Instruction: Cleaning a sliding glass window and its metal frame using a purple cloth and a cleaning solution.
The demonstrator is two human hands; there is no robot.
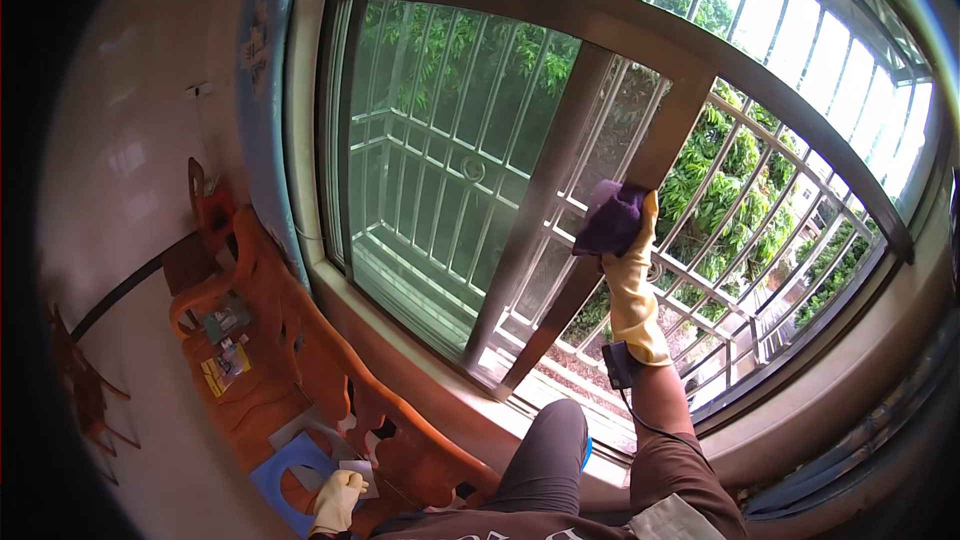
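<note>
My right hand (634,285), in a cream rubber glove, is raised with its arm outstretched and closed on a purple cloth (610,220). The cloth lies against the brown upright frame (670,135) of the sliding window. A small dark device with a cable (620,367) sits at that wrist. Low on the left, my left hand (340,500) wears a matching glove with its fingers curled. Beside those fingers is a small whitish piece (357,467); whether they grip it I cannot tell. A blue flat thing with a rounded opening (275,475) lies next to this hand.
An orange-brown wooden bench (380,405) with a carved back runs below the window. Small packets (227,370) lie on its seat. Metal bars (715,290) stand outside the window, with green leaves behind. My bent knee (550,440) is near the sill. A blue curtain (268,90) hangs at left.
</note>
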